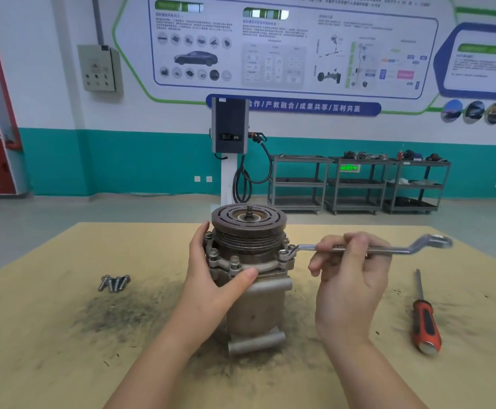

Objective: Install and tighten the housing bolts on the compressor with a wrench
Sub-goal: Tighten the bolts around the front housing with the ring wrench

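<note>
The compressor (251, 270) stands upright at the middle of the tan table (48, 364), pulley end up. A left hand (215, 271) wraps its flange, thumb across the front. The wrench (364, 248) has its ring end seated on a right-side flange bolt; the right hand (348, 278) curls its fingers round the shaft. Four loose bolts (113, 283) lie to the left, a screwdriver (425, 317) to the right.
</note>
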A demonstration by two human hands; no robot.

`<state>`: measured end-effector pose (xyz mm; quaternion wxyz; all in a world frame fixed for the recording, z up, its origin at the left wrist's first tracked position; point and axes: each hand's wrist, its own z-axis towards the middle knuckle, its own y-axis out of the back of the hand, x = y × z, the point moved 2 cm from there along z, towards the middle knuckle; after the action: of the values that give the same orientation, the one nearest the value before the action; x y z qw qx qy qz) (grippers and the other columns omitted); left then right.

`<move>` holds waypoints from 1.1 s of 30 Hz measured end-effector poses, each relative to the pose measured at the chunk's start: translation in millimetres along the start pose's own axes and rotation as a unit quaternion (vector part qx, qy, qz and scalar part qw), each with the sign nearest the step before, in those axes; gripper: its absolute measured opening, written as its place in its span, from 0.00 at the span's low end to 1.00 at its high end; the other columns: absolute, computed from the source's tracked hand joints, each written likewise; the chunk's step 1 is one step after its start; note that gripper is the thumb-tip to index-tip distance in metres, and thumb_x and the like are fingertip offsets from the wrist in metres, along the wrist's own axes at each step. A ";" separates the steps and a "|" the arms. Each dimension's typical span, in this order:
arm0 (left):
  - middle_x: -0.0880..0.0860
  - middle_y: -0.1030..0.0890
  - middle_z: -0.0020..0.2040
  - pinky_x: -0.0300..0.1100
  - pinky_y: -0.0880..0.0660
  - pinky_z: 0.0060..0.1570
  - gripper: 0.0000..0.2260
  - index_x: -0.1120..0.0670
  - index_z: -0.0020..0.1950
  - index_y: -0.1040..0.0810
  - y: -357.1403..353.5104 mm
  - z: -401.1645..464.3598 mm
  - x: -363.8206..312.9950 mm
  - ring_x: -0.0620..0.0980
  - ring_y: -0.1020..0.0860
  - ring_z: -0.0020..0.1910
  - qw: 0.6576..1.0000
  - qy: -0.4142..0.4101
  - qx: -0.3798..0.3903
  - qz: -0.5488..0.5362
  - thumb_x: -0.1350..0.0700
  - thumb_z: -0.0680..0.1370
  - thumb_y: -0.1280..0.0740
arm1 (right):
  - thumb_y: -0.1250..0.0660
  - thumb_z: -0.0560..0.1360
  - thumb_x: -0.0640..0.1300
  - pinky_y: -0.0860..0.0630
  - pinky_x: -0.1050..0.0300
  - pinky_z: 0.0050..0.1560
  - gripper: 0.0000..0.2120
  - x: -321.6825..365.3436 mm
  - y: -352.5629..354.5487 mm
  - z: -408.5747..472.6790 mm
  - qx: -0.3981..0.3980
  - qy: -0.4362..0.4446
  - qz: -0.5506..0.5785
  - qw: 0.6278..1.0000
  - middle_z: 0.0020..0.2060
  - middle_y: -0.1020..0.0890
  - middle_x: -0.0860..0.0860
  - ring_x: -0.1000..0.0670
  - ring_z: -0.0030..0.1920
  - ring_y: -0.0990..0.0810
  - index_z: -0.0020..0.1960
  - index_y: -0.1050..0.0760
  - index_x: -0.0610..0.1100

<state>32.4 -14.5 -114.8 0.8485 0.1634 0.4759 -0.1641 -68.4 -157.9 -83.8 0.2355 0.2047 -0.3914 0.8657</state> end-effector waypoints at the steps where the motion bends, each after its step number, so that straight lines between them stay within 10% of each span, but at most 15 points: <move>1: 0.17 0.36 0.59 0.34 0.33 0.64 0.40 0.30 0.71 0.48 -1.1 -0.7 0.1 0.31 0.31 0.66 1.000 -0.003 -0.005 -0.006 0.39 0.67 0.26 | 0.47 0.83 0.44 0.29 0.60 0.29 0.08 1.8 -1.7 -5.7 0.011 0.050 -0.008 0.999 0.33 0.20 0.49 0.50 0.25 0.26 0.47 0.33 0.50; 6: 0.21 0.32 0.60 0.20 0.32 0.53 0.33 0.24 0.63 0.42 -10.4 -4.5 -1.2 0.27 0.30 0.62 0.997 -0.022 -0.073 -0.029 0.40 0.68 0.26 | 0.42 0.83 0.53 0.26 0.60 0.40 0.08 2.4 -5.9 -25.2 0.154 0.208 -0.094 0.961 0.40 0.21 0.51 0.52 0.36 0.23 0.47 0.26 0.58; 12: 0.29 0.37 0.71 0.54 0.33 0.72 0.22 0.33 0.54 0.28 -15.8 -6.5 4.8 0.41 0.34 0.73 0.979 -0.085 -0.177 -0.054 0.51 0.69 0.22 | 0.37 0.80 0.46 0.26 0.54 0.41 0.09 -1.4 -12.6 -36.2 0.280 0.328 -0.227 0.873 0.40 0.20 0.50 0.48 0.40 0.23 0.45 0.23 0.42; 19: 0.36 0.29 0.70 0.48 0.34 0.71 0.05 0.46 0.42 0.23 -23.5 -17.2 -3.1 0.39 0.32 0.72 0.967 -0.119 -0.221 -0.053 0.50 0.70 0.28 | 0.48 0.83 0.49 0.27 0.61 0.33 0.14 12.1 -3.1 -3.7 0.049 0.029 -0.033 0.998 0.33 0.21 0.50 0.51 0.29 0.25 0.43 0.30 0.46; 28: 0.36 0.30 0.70 0.39 0.35 0.67 0.03 0.41 0.46 0.21 -21.4 -18.0 -4.1 0.39 0.32 0.71 0.973 -0.113 -0.197 -0.042 0.47 0.75 0.35 | 0.48 0.82 0.39 0.34 0.63 0.24 0.12 -9.6 3.2 19.2 -0.010 -0.333 0.189 0.924 0.28 0.25 0.48 0.51 0.23 0.32 0.42 0.30 0.42; 33: 0.38 0.25 0.64 0.28 0.29 0.57 0.07 0.44 0.53 0.27 -17.0 -9.1 -0.2 0.35 0.25 0.62 0.955 -0.090 -0.246 -0.140 0.56 0.79 0.35 | 0.48 0.82 0.38 0.38 0.63 0.23 0.11 -11.9 4.3 16.8 0.009 -0.306 0.136 0.942 0.26 0.26 0.47 0.51 0.21 0.33 0.44 0.30 0.41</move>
<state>18.1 -25.7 -121.1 0.8701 -0.1337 0.4415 -0.1733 -58.3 -176.4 -82.5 -0.0172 0.4071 -0.4609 0.7884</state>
